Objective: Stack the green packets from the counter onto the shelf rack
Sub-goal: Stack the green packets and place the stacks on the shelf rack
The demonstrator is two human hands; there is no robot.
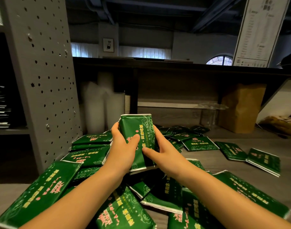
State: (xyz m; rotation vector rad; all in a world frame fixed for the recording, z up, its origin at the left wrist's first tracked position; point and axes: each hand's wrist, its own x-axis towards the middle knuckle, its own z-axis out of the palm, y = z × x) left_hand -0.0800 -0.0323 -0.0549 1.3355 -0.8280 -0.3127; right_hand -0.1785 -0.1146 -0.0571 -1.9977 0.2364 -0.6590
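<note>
Both hands hold a small bundle of green packets (pixel 140 129) upright above the counter. My left hand (pixel 123 144) grips its left edge, thumb across the printed front. My right hand (pixel 159 151) grips the right edge, thumb on the lower front. Several more green packets (pixel 90 157) lie loose in a heap on the grey counter (pixel 240 164) below and around my arms. The grey perforated shelf rack (pixel 42 76) stands at the left, with a stack of packets (pixel 0 109) on one of its shelves.
Translucent plastic cup stacks (pixel 98 103) stand behind the heap. A brown paper bag (pixel 240 108) and clear lids (pixel 212 106) sit at the back right under a dark upper shelf (pixel 174 63). A white menu board (pixel 258 30) leans at the top right.
</note>
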